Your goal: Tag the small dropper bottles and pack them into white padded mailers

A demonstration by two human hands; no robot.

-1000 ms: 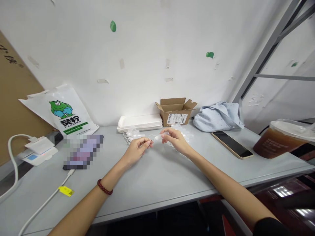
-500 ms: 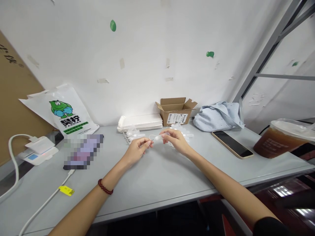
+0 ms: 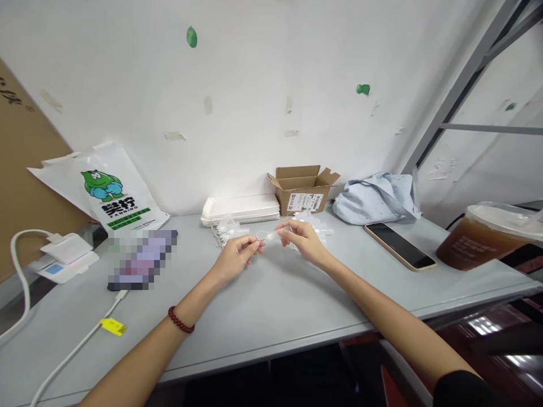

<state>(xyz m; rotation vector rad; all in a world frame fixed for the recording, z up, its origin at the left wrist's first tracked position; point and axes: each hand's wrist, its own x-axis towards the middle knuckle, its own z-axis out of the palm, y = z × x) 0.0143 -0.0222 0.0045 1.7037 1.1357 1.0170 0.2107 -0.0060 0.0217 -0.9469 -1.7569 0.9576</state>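
Over the middle of the grey table, my left hand (image 3: pixel 236 257) is closed in a pinch on the end of a thin white cord (image 3: pixel 260 233). The cord loops up to a small white tube (image 3: pixel 271 236), which my right hand (image 3: pixel 302 239) grips between thumb and fingers. The tube's far end is hidden by my right fingers. Behind my left hand lies a heap of clear tubes with white cords (image 3: pixel 230 228). More clear tubes (image 3: pixel 324 232) lie behind my right hand, partly covered by it.
A stack of white flat boxes (image 3: pixel 241 208) and an open cardboard box (image 3: pixel 302 195) stand against the wall. To the right are a blue cloth bag (image 3: pixel 373 198), a phone (image 3: pixel 399 246) and a drink cup (image 3: pixel 477 240). On the left are a blurred-out phone (image 3: pixel 144 257), a cable (image 3: pixel 70 362) and a white bag (image 3: pixel 106 189).
The camera view has shifted slightly. Both hands keep their hold on the cord and the tube, with hardly any movement.
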